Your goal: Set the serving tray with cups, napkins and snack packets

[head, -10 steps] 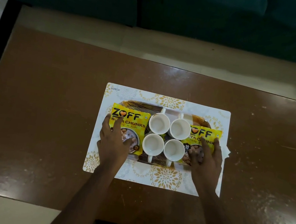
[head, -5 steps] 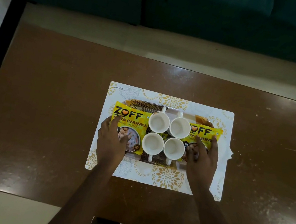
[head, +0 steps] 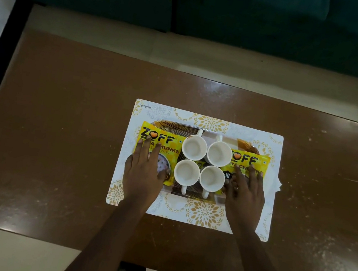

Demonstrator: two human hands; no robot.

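Note:
A patterned brown serving tray (head: 172,125) lies on a white placemat with gold flowers (head: 204,212). Several white cups (head: 194,147) stand close together in the tray's middle, all empty. A yellow snack packet (head: 161,136) lies on the tray's left end and a second yellow packet (head: 250,158) on its right end. My left hand (head: 145,172) rests flat on the left packet, fingers spread. My right hand (head: 246,191) rests flat on the right packet in the same way. A white napkin corner (head: 277,186) sticks out past the tray on the right.
The placemat sits in the middle of a brown wooden table (head: 55,139). A dark green sofa (head: 240,11) stands beyond the far edge, across a strip of pale floor. My legs show under the near table edge.
Both hands stay flat on the packets, slid very slightly toward me. Cups, packets and tray have not moved.

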